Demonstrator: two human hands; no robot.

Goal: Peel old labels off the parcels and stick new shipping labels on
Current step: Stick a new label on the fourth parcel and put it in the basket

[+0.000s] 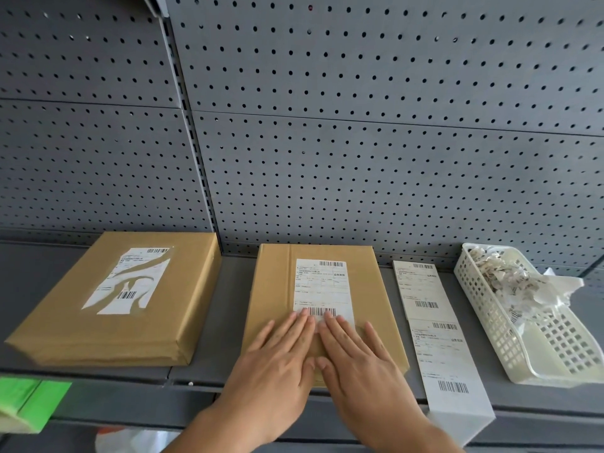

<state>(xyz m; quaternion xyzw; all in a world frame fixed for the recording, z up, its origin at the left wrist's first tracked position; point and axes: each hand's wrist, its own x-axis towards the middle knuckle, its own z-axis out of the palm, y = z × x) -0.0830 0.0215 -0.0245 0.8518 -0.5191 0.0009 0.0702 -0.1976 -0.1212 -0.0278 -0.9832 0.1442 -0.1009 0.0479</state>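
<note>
left hand (277, 361) flat, fingers spread | right hand (359, 361) flat, likewise | both pressing shipping label (322, 286) onto middle parcel (274, 289) | shelf (225, 289) front edge

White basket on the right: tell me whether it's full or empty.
Partly full. The white basket holds torn label scraps heaped at its far end; its near end shows bare bottom.

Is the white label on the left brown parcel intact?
No, the white label on the left brown paper-wrapped parcel is partly torn away, with curving strips of brown showing through its middle.
</note>
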